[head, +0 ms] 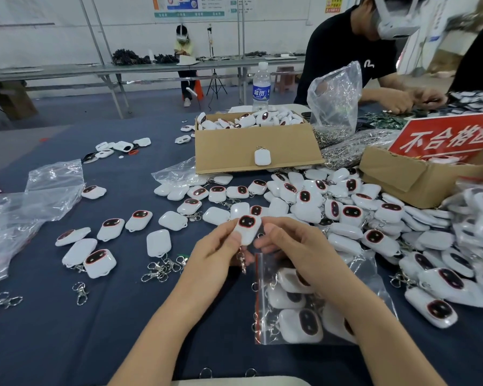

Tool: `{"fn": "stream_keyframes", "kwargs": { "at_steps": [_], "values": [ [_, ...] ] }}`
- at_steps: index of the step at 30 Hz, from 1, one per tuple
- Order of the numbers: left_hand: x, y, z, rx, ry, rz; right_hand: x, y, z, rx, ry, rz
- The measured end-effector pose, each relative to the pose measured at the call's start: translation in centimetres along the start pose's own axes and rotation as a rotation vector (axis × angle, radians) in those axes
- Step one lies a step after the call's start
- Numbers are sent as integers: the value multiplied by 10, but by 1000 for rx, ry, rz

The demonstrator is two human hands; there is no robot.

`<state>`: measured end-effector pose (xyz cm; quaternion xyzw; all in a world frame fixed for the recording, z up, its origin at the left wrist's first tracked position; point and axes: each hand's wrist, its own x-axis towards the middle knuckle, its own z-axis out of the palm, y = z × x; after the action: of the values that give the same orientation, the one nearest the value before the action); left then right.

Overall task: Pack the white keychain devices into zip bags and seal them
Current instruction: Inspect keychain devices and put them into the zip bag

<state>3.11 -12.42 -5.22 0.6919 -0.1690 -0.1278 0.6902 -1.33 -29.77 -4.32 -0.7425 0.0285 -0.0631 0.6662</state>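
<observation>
My left hand (221,246) and right hand (286,242) both pinch one white keychain device (247,229) upright at frame centre; the zip bag (304,305) lies just below, nearer my right, red-striped mouth facing left.

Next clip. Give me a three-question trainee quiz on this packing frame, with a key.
1. True or false: the zip bag already holds devices.
2. The bottle: A) stands behind the open box; B) lies in the bag; C) is being held.
3. Fill in: a metal ___ hangs under the device that the left hand grips.
Key: 1 true; 2 A; 3 clasp.
</observation>
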Motion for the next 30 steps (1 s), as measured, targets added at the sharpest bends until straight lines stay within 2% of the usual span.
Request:
{"fn": "stream_keyframes", "kwargs": {
  "at_steps": [3, 7, 9, 12, 15, 20, 25, 30],
  "values": [
    [1, 13, -18, -13, -78, -196, 0, -5, -5, 139, 35, 1],
    [-6, 32, -52, 345, -279, -301, 2, -17, -17, 349, 101, -36],
    [-10, 36, -58, 475, -378, -351, 1, -21, -22, 387, 140, -58],
    [-13, 40, -56, 468, -488, -426, -1, -23, -30, 363, 197, -66],
    [-14, 43, -51, 434, -553, -396, -2, -21, -36, 300, 256, -59],
    [-13, 40, -43, 367, -526, -379, -3, -21, -42, 174, 260, -55],
    [-14, 40, -51, 401, -495, -408, -6, -22, -41, -57, 92, -47],
    [-15, 42, -43, 384, -606, -389, -5, -12, -33, -372, -113, 45]
  ]
}}
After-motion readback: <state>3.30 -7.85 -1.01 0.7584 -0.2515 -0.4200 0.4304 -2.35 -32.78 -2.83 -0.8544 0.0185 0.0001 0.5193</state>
